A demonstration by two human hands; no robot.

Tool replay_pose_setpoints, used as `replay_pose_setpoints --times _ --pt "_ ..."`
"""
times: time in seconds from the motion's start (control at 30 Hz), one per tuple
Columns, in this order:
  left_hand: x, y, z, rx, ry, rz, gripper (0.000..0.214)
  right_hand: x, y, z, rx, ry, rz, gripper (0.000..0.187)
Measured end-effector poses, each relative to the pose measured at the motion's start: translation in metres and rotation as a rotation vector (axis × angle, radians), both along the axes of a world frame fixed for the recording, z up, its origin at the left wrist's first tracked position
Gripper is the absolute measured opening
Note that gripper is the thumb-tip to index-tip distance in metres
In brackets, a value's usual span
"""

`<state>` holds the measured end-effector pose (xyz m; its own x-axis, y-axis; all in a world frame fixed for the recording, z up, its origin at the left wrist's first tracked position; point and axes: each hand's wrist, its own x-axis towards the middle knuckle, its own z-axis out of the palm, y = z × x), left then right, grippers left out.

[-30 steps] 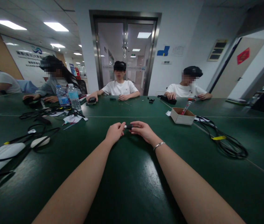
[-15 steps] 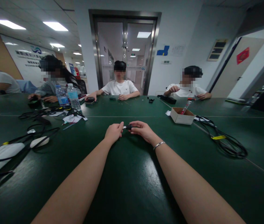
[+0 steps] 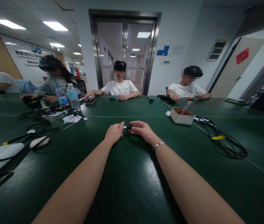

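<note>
Both my arms reach out over a dark green table (image 3: 127,174). My left hand (image 3: 114,133) and my right hand (image 3: 142,129) meet at the middle, fingers pinched on the two ends of a small black object with a silver metal tip (image 3: 127,127). The metal tip points toward my left hand. A thin silver bracelet (image 3: 158,145) circles my right wrist. The object is too small to name for certain.
A small cardboard box (image 3: 182,116) with a red-capped tube stands at the right, black coiled cables (image 3: 225,141) beyond it. At the left lie cables (image 3: 36,130), white pads and two water bottles (image 3: 72,97). Several people sit along the far side.
My hands have hardly moved and still hold the small object. The person at the far right lowered a hand back to the table; the person in the middle shifted a hand on a dark device.
</note>
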<state>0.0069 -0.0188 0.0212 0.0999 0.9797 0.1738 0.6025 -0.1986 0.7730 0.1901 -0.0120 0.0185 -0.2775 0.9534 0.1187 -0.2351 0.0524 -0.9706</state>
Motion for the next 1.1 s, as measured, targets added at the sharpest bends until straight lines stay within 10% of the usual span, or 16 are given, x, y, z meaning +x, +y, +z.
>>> replay_pose_setpoints --times 0.47,1.1 --pt "-0.001 0.004 -0.0044 0.181 -0.017 -0.043 0.018 -0.0017 0.0028 -0.0021 -0.034 0.038 -0.076 0.022" --pt "-0.0035 0.0062 -0.0063 0.098 -0.067 -0.067 0.044 0.0012 0.0019 -0.0027 -0.007 0.011 -0.013 0.024"
